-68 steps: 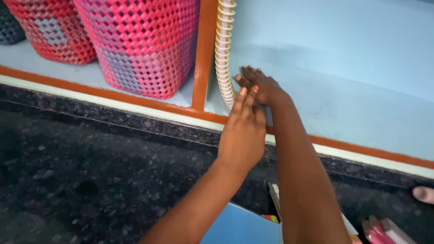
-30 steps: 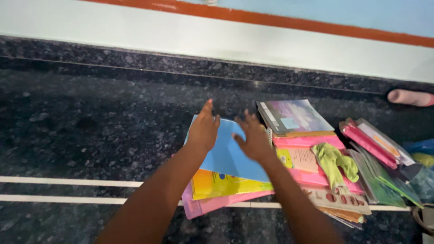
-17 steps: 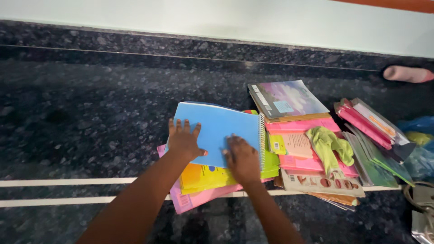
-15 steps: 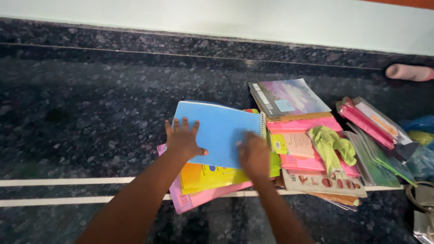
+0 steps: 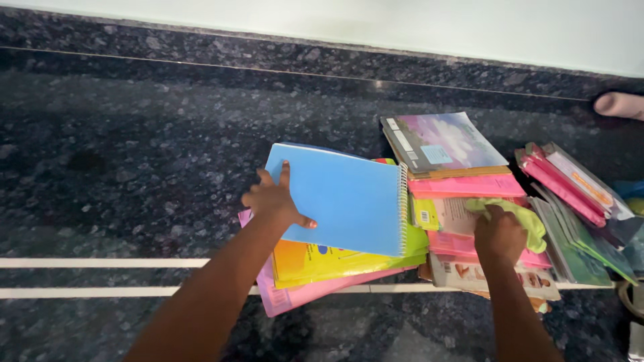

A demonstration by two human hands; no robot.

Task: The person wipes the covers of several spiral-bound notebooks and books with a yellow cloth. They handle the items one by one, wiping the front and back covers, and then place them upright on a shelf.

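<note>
Closest to the camera, two bare arms reach up from the bottom edge toward a messy pile of books on the dark speckled floor (image 5: 134,174). The left hand (image 5: 276,200) lies on the left edge of a blue spiral notebook (image 5: 349,198), fingers spread a little, thumb stuck out on the cover; I think it keeps the notebook from sliding off. That notebook lies on top of the pile, over a yellow book (image 5: 335,263) and a pink folder (image 5: 295,298).

At about three o'clock from it, the right hand (image 5: 500,236) closes its fingers around a green cloth (image 5: 520,218) that lies on some pink books (image 5: 469,186).

Farther off, at one o'clock, a book with a purple sky cover (image 5: 443,142) tops another stack. At the far right, red and green folders (image 5: 570,194) lean in a row, and a toe (image 5: 618,105) peeks in by the wall.
</note>
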